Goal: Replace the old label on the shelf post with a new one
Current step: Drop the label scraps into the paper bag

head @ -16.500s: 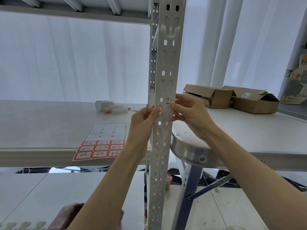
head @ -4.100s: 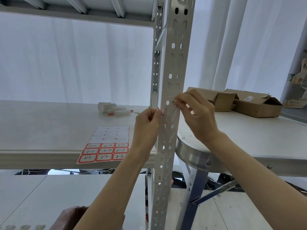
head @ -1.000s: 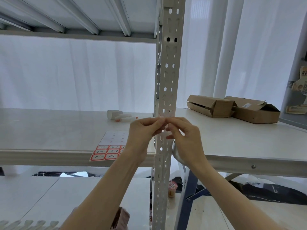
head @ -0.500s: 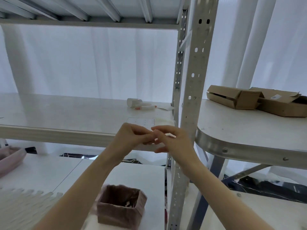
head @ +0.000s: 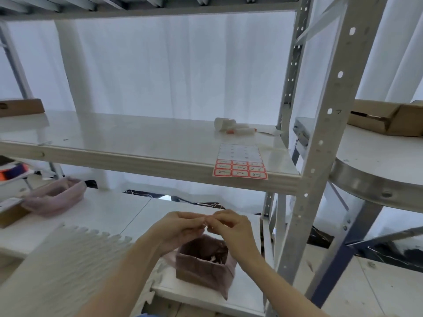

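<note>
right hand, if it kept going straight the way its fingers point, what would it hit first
The right hand points left toward the left hand, whose fingertips it seems to touch already, so it would meet those first. Depth is hard to judge; the pink bin sits below that line.

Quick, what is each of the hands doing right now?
Left hand: fingers pinched shut; contents too small to tell.
Right hand: fingers pinched shut against the left's; contents too small to tell.

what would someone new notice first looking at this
Probably the two hands, left and right, fingertips pinched together low in the middle, right above a small pink bin; what they pinch is too small to tell. Next, the red-bordered label sheet lying at the front edge of the white shelf, beside the perforated grey shelf post.
</note>
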